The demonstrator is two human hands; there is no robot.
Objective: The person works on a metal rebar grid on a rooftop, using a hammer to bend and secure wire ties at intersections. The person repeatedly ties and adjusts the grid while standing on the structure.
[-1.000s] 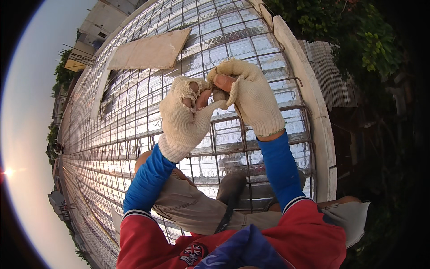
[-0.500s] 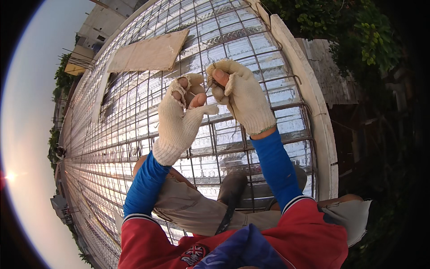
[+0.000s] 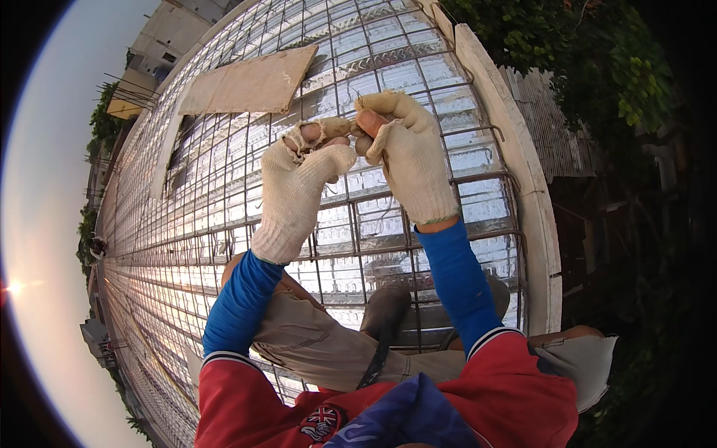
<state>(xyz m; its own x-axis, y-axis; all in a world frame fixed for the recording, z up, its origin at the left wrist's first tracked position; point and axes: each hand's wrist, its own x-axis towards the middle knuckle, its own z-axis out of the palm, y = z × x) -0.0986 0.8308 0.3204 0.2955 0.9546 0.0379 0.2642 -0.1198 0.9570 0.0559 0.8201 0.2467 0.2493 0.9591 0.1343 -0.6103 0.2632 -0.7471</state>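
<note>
Both hands wear worn, off-white knitted gloves with bare fingertips poking through. My left hand [image 3: 293, 190] is closed in a pinch, its fingertips against those of my right hand [image 3: 417, 160]. What lies between the left fingertips is hidden. My right hand is curled, thumb pressed to the index finger, on a thin dark wire [image 3: 359, 99] whose end shows above the fingers. Below both hands spreads a grid of steel reinforcing bars [image 3: 352, 224] over shiny, ribbed metal sheets [image 3: 377, 210].
A tan board [image 3: 250, 82] lies on the bars ahead. At the right runs a pale edge board [image 3: 515, 164], with hooked bar ends beside it and trees [image 3: 567, 45] beyond. My boot [image 3: 386, 310] stands on the grid. Far left, another person [image 3: 98, 246] appears small.
My left hand has shifted right and up until its fingertips meet the right hand's. Its fingers, looser before, are now pinched together. The right hand has barely moved.
</note>
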